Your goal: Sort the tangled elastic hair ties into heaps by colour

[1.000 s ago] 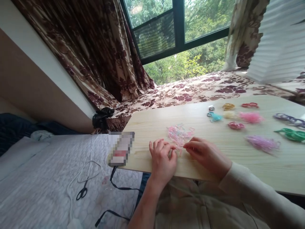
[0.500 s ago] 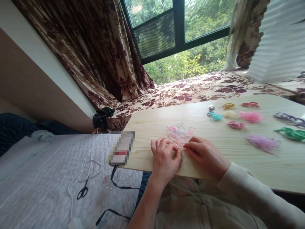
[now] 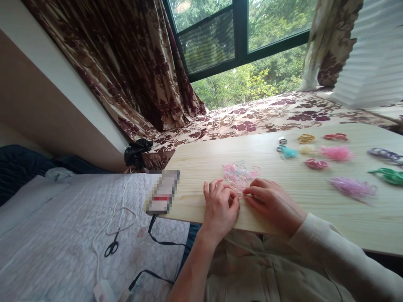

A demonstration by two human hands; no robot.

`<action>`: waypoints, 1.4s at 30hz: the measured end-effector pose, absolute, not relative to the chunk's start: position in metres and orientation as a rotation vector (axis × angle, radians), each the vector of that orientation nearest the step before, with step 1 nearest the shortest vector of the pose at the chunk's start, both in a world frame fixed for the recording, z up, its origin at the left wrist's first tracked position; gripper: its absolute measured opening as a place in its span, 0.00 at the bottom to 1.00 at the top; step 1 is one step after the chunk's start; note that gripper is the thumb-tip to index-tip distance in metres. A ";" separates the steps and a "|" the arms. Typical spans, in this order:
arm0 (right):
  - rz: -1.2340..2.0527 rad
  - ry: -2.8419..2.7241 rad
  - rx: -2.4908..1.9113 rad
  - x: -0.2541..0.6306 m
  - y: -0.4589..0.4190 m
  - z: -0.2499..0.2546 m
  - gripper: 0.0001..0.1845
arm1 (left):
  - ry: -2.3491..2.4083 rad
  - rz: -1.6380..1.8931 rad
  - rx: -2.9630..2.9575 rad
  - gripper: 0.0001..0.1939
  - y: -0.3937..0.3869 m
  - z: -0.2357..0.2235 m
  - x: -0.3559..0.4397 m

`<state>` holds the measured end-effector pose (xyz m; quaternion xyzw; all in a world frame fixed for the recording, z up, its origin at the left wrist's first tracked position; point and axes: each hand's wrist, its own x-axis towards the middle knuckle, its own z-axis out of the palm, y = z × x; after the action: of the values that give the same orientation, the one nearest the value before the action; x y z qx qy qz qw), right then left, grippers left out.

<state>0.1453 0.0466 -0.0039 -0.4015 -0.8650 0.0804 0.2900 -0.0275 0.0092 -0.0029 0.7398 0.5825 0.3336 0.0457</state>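
Observation:
A loose heap of tiny pink, blue and clear elastic bands (image 3: 239, 173) lies on the pale wooden board (image 3: 204, 159). My left hand (image 3: 219, 207) and my right hand (image 3: 272, 204) rest on the board just in front of the heap, fingertips meeting at its near edge. Both hands are curled in a pinch; the fingers seem to grip small bands from the heap, too fine to make out.
Sorted small piles of bands sit to the right: teal (image 3: 287, 152), yellow (image 3: 306, 138), red (image 3: 335, 136), pink (image 3: 337, 153), lilac (image 3: 351, 187), green (image 3: 390, 175). Black scissors (image 3: 111, 247) and a white cable (image 3: 110, 218) lie on the quilt at left. A blurred object (image 3: 163, 197) rests on the board's left corner.
My left hand has slid a little to the right, toward my right hand, and their fingertips are now closer together. The view has shifted slightly.

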 end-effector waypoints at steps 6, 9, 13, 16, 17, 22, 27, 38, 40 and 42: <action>0.201 -2.317 -0.995 0.146 0.047 -0.005 0.12 | 1.736 1.078 2.235 0.06 0.008 -0.001 -0.028; 0.186 -2.291 -0.971 0.146 0.047 -0.007 0.13 | 1.715 1.116 2.217 0.06 0.008 -0.002 -0.028; 0.174 -2.268 -0.965 0.146 0.047 -0.006 0.14 | 1.702 1.168 2.222 0.05 0.008 -0.003 -0.028; 0.181 -2.254 -0.967 0.146 0.047 -0.005 0.14 | 1.705 1.229 2.222 0.05 0.008 -0.004 -0.028; 0.183 -2.250 -0.968 0.146 0.046 -0.004 0.14 | 1.705 1.250 2.223 0.06 0.008 -0.004 -0.028; 0.191 -2.230 -0.958 0.146 0.045 -0.003 0.13 | 1.717 1.287 2.239 0.07 0.006 -0.004 -0.028; 0.269 -2.209 -0.953 0.145 0.044 -0.001 0.13 | 1.718 1.262 2.273 0.05 0.005 -0.003 -0.027; 0.374 -2.196 -0.932 0.144 0.042 0.003 0.15 | 1.725 1.271 2.297 0.07 0.005 -0.003 -0.028; 0.352 -2.182 -0.939 0.145 0.042 0.003 0.16 | 1.722 1.284 2.282 0.07 0.004 -0.002 -0.028; 0.342 -2.168 -0.932 0.145 0.042 0.003 0.15 | 1.722 1.294 2.267 0.07 0.004 -0.002 -0.027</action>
<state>0.1448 0.0422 0.0026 -0.3631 -0.8447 0.1335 0.3698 -0.0274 0.0036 -0.0017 0.7249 0.5507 0.4138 0.0073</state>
